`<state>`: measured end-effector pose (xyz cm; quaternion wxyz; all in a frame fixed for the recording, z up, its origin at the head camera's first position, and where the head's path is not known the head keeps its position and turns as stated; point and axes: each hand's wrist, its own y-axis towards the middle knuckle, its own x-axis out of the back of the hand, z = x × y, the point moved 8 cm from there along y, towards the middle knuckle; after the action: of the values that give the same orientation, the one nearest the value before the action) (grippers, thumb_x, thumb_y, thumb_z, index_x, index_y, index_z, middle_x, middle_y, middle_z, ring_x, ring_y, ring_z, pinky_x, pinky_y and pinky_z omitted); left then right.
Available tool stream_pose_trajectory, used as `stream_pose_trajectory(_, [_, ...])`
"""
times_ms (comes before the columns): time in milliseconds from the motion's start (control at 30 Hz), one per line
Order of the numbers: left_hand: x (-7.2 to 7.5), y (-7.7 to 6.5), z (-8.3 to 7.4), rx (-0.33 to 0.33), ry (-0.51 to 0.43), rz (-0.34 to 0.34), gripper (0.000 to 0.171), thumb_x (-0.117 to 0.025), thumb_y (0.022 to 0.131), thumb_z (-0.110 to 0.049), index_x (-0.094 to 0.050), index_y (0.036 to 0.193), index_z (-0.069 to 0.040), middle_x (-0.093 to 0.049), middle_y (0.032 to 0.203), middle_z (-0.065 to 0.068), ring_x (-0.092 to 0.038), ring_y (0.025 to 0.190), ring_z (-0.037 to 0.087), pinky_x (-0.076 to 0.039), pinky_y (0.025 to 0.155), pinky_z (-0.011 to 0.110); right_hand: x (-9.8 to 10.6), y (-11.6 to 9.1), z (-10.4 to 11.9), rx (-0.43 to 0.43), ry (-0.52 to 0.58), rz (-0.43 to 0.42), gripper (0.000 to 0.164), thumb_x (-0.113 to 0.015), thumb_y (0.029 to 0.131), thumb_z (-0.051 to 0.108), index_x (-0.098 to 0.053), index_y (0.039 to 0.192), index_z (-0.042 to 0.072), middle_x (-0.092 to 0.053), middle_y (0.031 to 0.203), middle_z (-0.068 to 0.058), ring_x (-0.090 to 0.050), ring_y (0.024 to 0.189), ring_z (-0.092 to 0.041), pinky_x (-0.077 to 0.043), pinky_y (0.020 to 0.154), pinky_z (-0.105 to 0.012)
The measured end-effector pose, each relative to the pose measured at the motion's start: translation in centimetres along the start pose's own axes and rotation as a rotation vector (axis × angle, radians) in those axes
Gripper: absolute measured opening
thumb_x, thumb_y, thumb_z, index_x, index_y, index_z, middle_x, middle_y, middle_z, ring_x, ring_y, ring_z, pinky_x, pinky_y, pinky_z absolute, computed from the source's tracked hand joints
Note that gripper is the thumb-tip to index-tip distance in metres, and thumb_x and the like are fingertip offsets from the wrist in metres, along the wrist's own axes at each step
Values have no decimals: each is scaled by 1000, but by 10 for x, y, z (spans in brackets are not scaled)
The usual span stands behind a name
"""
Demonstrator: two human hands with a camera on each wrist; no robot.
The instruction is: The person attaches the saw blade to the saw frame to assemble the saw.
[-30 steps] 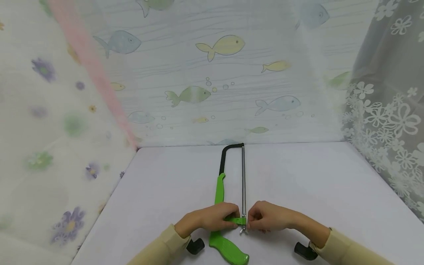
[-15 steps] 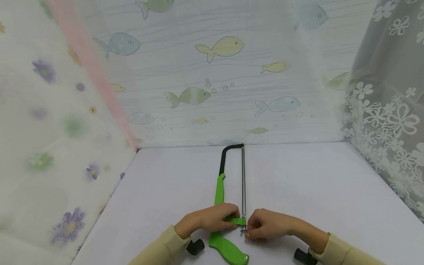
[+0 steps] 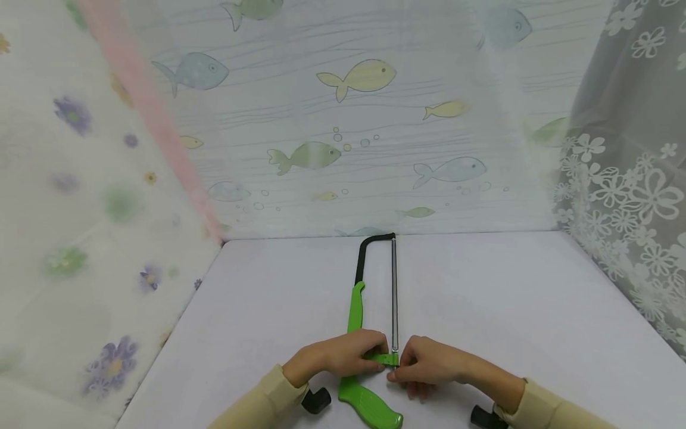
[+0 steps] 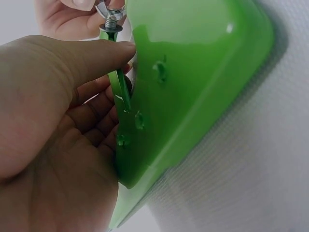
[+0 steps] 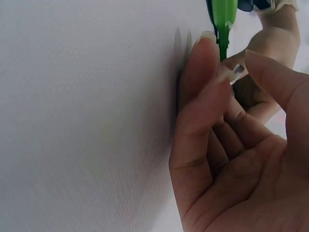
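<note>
A hacksaw (image 3: 370, 402) with a green handle and black front frame lies on the white table, handle toward me. Its blade (image 3: 394, 298) runs along the right side. My left hand (image 3: 348, 353) grips the green lower arm, thumb on one side and fingers behind it. At that arm's end a metal wing nut (image 4: 102, 10) sits on a threaded bolt (image 4: 111, 22). Curled fingers and thumb of my right hand (image 3: 436, 361) are around the wing nut, which they hide in the head view. In the right wrist view, one wing of it shows between thumb and forefinger.
The white tabletop (image 3: 278, 286) spreads around the saw. A fish-printed curtain (image 3: 354, 131) hangs at the back, a flowered cloth (image 3: 102, 238) at left and a lace curtain (image 3: 632, 190) at right. Black devices (image 3: 316, 400) sit on both wrists.
My right hand has moved toward me, from beside the end of the saw's lower arm onto the wing nut. The left hand and the saw have stayed in place.
</note>
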<state>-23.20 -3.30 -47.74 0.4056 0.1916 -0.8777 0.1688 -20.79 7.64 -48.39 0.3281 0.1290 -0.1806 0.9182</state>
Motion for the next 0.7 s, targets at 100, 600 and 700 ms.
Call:
stream_pose_trajectory(100, [0,0,0,-6,4,-3,7,-65,102,-16,-61,108,-14,-55,95,-11,-45,84,0,-40,75,16,0,1,-1,-19,16,-15,44,-71,96,32,-70,65,0,-66,56,-4,-57,43,-9,-41,41,-21])
stream_pose_trajectory(600, [-1,1,1,-10,2,0,7,-64,103,-17,-62,109,-14,-56,97,-11,-46,84,-1,-41,75,16,1,2,-4,-84,46,-37,36,-71,96,24,-73,69,-1,-69,64,-16,-58,45,-9,-42,42,-21])
stream_pose_trajectory(700, [-1,1,2,-15,4,-2,7,-64,103,-17,-62,109,-14,-56,97,-12,-46,84,-1,-41,75,15,1,1,-3,-83,56,-27,36,-70,96,23,-73,70,-1,-69,64,-16,-58,45,-9,-41,43,-21])
